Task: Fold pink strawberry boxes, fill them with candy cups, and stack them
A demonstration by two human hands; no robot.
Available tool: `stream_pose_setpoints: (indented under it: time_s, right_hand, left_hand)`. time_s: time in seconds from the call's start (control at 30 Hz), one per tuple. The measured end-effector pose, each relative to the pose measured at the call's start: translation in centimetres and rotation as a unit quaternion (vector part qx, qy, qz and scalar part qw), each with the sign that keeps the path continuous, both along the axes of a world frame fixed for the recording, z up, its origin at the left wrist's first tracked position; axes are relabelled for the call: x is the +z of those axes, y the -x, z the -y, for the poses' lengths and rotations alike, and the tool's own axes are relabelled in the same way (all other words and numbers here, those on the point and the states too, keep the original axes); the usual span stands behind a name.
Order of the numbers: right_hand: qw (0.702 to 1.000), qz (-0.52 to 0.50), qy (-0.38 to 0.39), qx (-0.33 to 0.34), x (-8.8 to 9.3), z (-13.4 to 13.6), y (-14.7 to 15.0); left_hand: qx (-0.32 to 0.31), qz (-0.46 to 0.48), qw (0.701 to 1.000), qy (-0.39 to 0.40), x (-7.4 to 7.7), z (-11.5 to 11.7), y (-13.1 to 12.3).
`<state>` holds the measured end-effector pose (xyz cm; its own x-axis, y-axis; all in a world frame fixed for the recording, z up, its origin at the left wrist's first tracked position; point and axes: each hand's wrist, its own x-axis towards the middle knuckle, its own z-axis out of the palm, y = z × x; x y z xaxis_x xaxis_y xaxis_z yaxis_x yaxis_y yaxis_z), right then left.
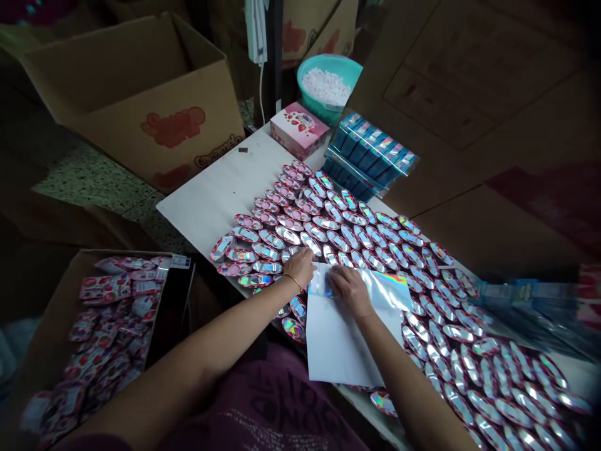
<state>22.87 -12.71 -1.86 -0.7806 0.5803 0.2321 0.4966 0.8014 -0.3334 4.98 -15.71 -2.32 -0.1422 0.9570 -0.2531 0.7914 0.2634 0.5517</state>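
My left hand (299, 265) rests with fingers curled on the rows of small oval holographic packets (328, 225) that cover the white table (220, 194). My right hand (348, 289) presses down on a clear plastic bag with a holographic strip (389, 289), fingers bent on a small blue item at the bag's left end. The bag lies on a white sheet (338, 344) near the table's front edge. A thin bracelet circles my left wrist.
A cardboard box (70, 326) of pink packets stands at lower left. A large open carton (141, 94) is behind. A pink box (299, 128), a teal bowl of white pieces (328, 81), blue packs (369, 153) sit at the back. More wrapped blue packs (539, 307) lie right.
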Motion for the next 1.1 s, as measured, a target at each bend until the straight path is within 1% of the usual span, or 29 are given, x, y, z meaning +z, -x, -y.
stream_pose_setpoints:
  time_s: [0.07, 0.13, 0.2, 0.23, 0.27, 0.3, 0.33, 0.37, 0.4, 0.43, 0.47, 0.5, 0.57, 0.63, 0.73, 0.77, 0.8, 0.87, 0.9, 0.93, 0.97, 1.03, 1.1]
  right_hand:
    - [0.996, -0.056, 0.062, -0.038, 3.2, 0.7, 0.5]
    - [0.979, -0.113, 0.146, -0.085, 6.8, 0.9, 1.4]
    - [0.953, -0.14, 0.243, -0.111, 9.7, 0.7, 2.5]
    - [0.938, -0.145, 0.29, -0.12, 10.7, 0.5, 3.2]
    - [0.922, -0.148, 0.333, -0.13, 11.2, 0.3, 3.9]
    - [0.905, -0.154, 0.37, -0.142, 11.2, 0.1, 4.6]
    - [0.887, -0.164, 0.401, -0.156, 11.0, -0.1, 5.5]
    - [0.869, -0.176, 0.43, -0.169, 10.5, -0.1, 6.3]
    - [0.852, -0.187, 0.455, -0.178, 9.9, 0.1, 7.3]
    - [0.835, -0.197, 0.48, -0.183, 9.3, 0.4, 8.2]
    - [0.818, -0.209, 0.502, -0.187, 8.7, 1.0, 9.2]
    - [0.801, -0.221, 0.523, -0.191, 8.1, 1.8, 10.2]
    - [0.77, -0.24, 0.555, -0.207, 7.1, 3.7, 12.1]
    - [0.742, -0.252, 0.58, -0.223, 6.1, 5.8, 13.9]
    - [0.711, -0.269, 0.605, -0.238, 4.2, 8.7, 16.4]
    - [0.701, -0.275, 0.612, -0.242, 3.6, 9.4, 17.1]
    - [0.69, -0.282, 0.618, -0.25, 3.0, 10.0, 17.7]
    - [0.665, -0.298, 0.628, -0.273, 2.1, 10.7, 18.8]
    - [0.652, -0.305, 0.633, -0.285, 1.8, 10.9, 19.3]
    - [0.639, -0.311, 0.639, -0.296, 1.6, 11.0, 19.6]
    - [0.628, -0.314, 0.643, -0.305, 1.5, 11.1, 19.9]
    - [0.616, -0.315, 0.651, -0.313, 1.4, 11.3, 20.3]
    - [0.617, -0.314, 0.649, -0.317, 1.4, 11.4, 20.4]
  left_hand:
    - [0.007, 0.015, 1.0, -0.006, -0.2, -0.2, -0.1]
    - [0.023, 0.055, 0.998, -0.013, -0.3, -0.3, 0.0]
    - [0.058, 0.155, 0.986, -0.016, 0.0, 0.0, 0.5]
    - [0.089, 0.232, 0.968, -0.016, 0.3, 0.5, 1.0]
    - [0.126, 0.322, 0.938, -0.016, 0.7, 1.3, 1.6]
    - [0.166, 0.414, 0.895, -0.014, 1.2, 2.3, 2.3]
    - [0.207, 0.493, 0.845, -0.013, 1.8, 3.5, 3.1]
    - [0.244, 0.549, 0.799, -0.013, 2.4, 5.0, 3.9]
    - [0.275, 0.581, 0.766, -0.015, 3.0, 6.4, 4.7]
    - [0.3, 0.593, 0.747, -0.02, 3.6, 7.9, 5.4]
    - [0.32, 0.592, 0.739, -0.025, 4.0, 9.2, 6.0]
    - [0.34, 0.583, 0.737, -0.033, 4.4, 10.4, 6.5]
    - [0.383, 0.559, 0.734, -0.048, 4.6, 12.3, 7.5]
    - [0.424, 0.535, 0.729, -0.049, 4.4, 13.7, 8.4]
    - [0.464, 0.504, 0.728, -0.032, 3.6, 15.3, 10.2]
    - [0.477, 0.5, 0.723, -0.031, 3.3, 15.8, 10.8]
    - [0.492, 0.501, 0.711, -0.031, 3.0, 16.1, 11.5]
    - [0.515, 0.527, 0.675, -0.026, 2.6, 16.6, 12.6]
    - [0.523, 0.541, 0.658, -0.021, 2.4, 16.6, 13.1]
    - [0.527, 0.55, 0.647, -0.017, 2.4, 16.6, 13.5]
    - [0.527, 0.552, 0.646, -0.013, 2.3, 16.5, 13.7]
    - [0.52, 0.539, 0.662, -0.011, 2.3, 16.1, 14.0]
    - [0.512, 0.523, 0.681, -0.006, 2.3, 15.8, 14.1]
